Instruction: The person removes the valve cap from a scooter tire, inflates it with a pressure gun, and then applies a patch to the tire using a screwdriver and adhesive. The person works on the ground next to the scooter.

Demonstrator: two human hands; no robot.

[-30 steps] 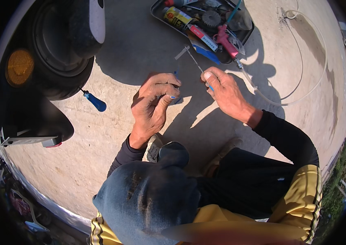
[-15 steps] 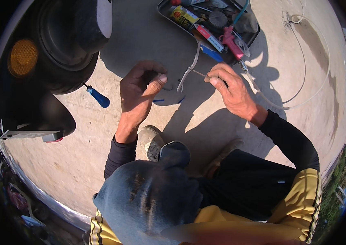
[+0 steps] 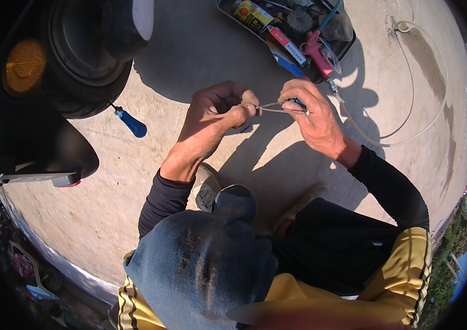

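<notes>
A doubled length of thin grey strand (image 3: 273, 108), like cord or wire, stretches between my two hands. Its left end is pinched between the thumb and fingers of my left hand (image 3: 211, 116). At the other end, the fingers of my right hand (image 3: 318, 122) are closed on it, and a bit of blue shows among them. Whether the strand is cord or wire, I cannot tell. To the left, a blue-handled tool (image 3: 131, 123) sticks out of a black tyre (image 3: 87, 99), its thin shaft partly visible.
Beyond my hands a black tray (image 3: 250, 32) holds a yellow can (image 3: 254, 16), a red-and-white box (image 3: 287, 45), a gear (image 3: 299, 21) and a pink air gun (image 3: 316, 54). A clear hose (image 3: 409, 138) curves over the concrete at right. An orange reflector (image 3: 25, 67) sits beside the tyre.
My left hand has moved right and pinched the strand's end. The pale strip that hung from my right hand's piece now shows as two strands drawn between both hands.
</notes>
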